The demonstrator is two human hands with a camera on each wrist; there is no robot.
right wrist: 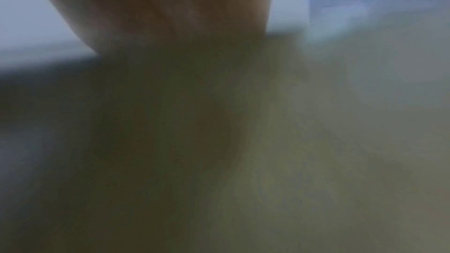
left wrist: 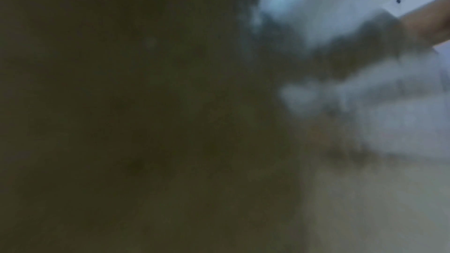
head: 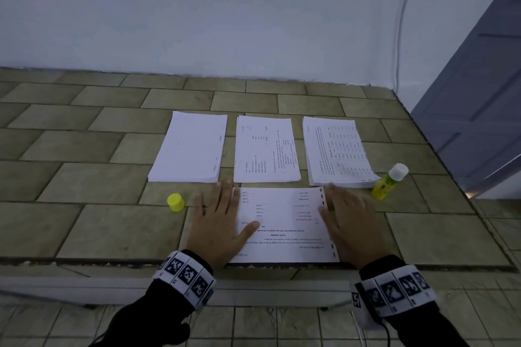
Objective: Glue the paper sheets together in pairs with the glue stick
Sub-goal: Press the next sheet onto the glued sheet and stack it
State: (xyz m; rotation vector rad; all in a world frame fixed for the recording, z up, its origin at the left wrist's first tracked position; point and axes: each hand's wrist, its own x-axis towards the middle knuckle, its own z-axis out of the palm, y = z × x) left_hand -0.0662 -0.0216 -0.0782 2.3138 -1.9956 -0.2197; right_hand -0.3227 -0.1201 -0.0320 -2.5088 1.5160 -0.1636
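You work on a tiled surface (head: 84, 183) set against a pale wall. Three paper stacks lie in a row at its far side: the left stack (head: 189, 148) shows an almost blank face, the middle stack (head: 266, 149) and the right stack (head: 338, 152) show print. Nearer you lies the printed sheet (head: 284, 224), flat, its near edge close to the front lip of the surface.

Your left hand (head: 218, 227) lies flat over the sheet's left edge, fingers straight and slightly spread, thumb reaching onto the print. Your right hand (head: 349, 222) lies flat over the right edge, fingers likewise extended. Neither hand holds anything. Both wrist views are blurred and dark and add nothing usable.

The glue stick (head: 389, 182) stands tilted just beside the right stack, its white end uppermost, well clear of your right hand. Its yellow cap (head: 176, 202) sits apart, left of your left hand.

Judgement: you are pressing or squaring the sheet, either bonding a pair or settling a fresh sheet for glue; whether a second sheet lies beneath cannot be determined. If bonded, the next move calls for shifting the pair onto a stack; if not, for taking up the glue stick with your right hand.
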